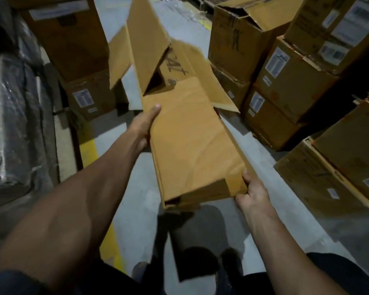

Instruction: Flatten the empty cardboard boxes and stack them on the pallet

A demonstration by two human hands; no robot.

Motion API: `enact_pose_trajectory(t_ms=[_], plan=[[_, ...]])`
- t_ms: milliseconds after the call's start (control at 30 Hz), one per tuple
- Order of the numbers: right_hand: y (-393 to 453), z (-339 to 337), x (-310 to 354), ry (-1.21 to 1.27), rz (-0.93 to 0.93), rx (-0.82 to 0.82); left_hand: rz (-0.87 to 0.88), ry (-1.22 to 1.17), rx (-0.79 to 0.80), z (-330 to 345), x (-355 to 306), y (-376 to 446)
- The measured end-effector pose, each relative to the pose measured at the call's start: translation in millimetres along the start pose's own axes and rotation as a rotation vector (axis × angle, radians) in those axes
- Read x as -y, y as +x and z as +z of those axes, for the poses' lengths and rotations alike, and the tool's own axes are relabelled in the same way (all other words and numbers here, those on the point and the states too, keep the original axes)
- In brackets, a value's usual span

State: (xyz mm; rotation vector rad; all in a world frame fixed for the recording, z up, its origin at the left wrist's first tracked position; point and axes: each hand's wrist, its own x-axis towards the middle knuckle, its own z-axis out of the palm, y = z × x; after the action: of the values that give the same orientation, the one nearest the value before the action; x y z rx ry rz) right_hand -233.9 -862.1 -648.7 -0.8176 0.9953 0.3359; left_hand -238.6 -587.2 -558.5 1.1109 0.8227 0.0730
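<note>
A partly collapsed cardboard box (185, 133) is hanging in mid-air at the centre of the view, above the grey floor (136, 188), its loose flaps pointing toward 12 o'clock. The left hand (144, 126) is gripping its edge at 9 o'clock, thumb lying on top and fingers hidden underneath. The right hand (251, 191) is pinching the near corner at 5 o'clock. Stacked labelled boxes (285, 81) are standing at 2 o'clock, wrapped goods (15, 113) at 9 o'clock.
</note>
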Motion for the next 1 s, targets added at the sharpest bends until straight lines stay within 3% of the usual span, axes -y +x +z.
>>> enact_pose_trajectory(t_ms=[200,300,400,467,633,733,867,1000], plan=[[-5,13,-29,-0.077,-0.194,-0.166,-0.324,0.357,-0.044,-41,99,-44],[-12,6,-39,-0.079,-0.155,-0.172,-0.245,0.32,-0.091,-51,127,-67],[-3,7,-40,0.013,-0.097,-0.133,-0.056,0.431,-0.302,-53,134,-89],[19,4,-46,-0.054,-0.067,-0.129,-0.06,0.46,-0.348,-50,130,-107],[-28,3,-49,-0.134,0.016,0.034,-0.323,-0.01,-0.208,-37,143,-155],[-25,1,-52,-0.114,0.056,0.035,-0.47,-0.334,-0.158,-24,162,-162],[-11,-1,-54,-0.097,-0.06,-0.022,-0.404,-0.776,-0.211,-22,169,-164],[-32,5,-50,-0.133,-0.168,0.04,-0.291,-0.922,-0.269,-33,163,-153]])
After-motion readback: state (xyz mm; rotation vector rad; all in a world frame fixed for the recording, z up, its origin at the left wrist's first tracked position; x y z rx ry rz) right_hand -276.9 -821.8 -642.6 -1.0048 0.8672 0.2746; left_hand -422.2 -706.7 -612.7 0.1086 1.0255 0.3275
